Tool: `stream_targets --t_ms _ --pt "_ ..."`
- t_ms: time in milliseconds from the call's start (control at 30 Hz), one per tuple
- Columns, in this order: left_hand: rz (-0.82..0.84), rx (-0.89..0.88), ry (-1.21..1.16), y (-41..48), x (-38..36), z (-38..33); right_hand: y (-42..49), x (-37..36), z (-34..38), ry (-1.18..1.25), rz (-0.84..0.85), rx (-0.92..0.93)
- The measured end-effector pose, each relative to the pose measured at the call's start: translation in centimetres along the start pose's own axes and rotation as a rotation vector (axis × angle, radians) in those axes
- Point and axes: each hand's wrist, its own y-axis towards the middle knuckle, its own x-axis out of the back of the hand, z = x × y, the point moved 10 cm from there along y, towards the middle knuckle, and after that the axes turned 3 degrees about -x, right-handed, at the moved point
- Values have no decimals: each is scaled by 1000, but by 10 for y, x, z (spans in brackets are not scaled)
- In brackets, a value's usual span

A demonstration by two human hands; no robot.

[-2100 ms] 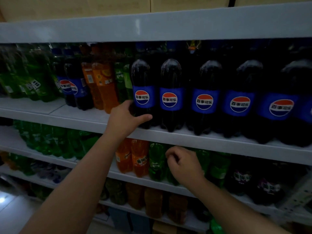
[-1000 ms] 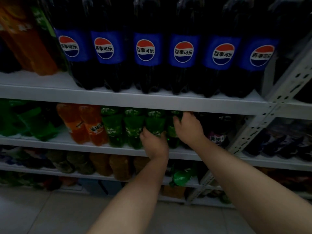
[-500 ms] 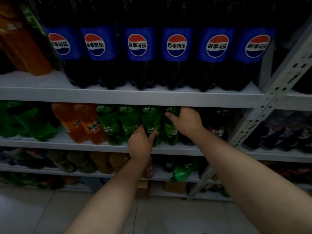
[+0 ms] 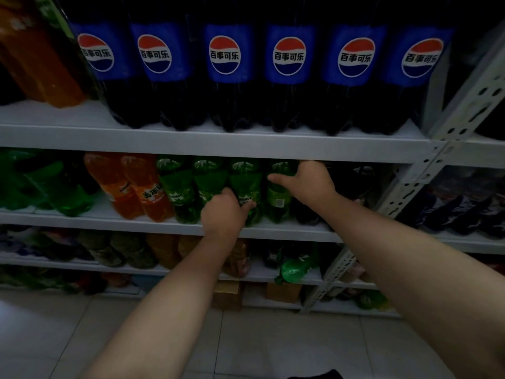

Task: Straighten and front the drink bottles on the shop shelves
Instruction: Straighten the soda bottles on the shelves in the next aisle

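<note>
A row of green drink bottles stands on the second grey shelf (image 4: 164,228), right of two orange bottles (image 4: 136,184). My left hand (image 4: 224,212) grips the lower body of one green bottle (image 4: 246,179), thumb on its right side. My right hand (image 4: 306,181) holds the upper part of the green bottle next to it (image 4: 276,198), which shows its back label. Several large dark cola bottles with blue labels (image 4: 224,56) line the shelf above, all logos facing out.
Dark bottles (image 4: 360,176) stand right of the green row. More green bottles (image 4: 54,187) lie tilted at the far left. A perforated grey upright (image 4: 426,170) bounds the bay on the right. Lower shelves hold mixed bottles and cardboard boxes (image 4: 229,294); pale floor tiles lie below.
Both hands came down from the cola shelf to the green bottles. In the last half second the view has come closer and my left hand stays lower on its bottle.
</note>
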Motion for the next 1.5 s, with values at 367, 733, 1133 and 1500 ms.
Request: stream_targets --t_ms 367,733,1133,1500 --pt "65 7 -20 -2 -8 0 6 -22 -1 -50 243 -28" --pt "29 -25 -163 -22 -16 -23 5 -13 -2 -118 141 -37" --pt "0 -42 -546 -38 -36 -70 11 -15 -6 -97 194 32" --pt "34 93 -372 -18 -42 -79 12 -18 -6 -8 317 47"
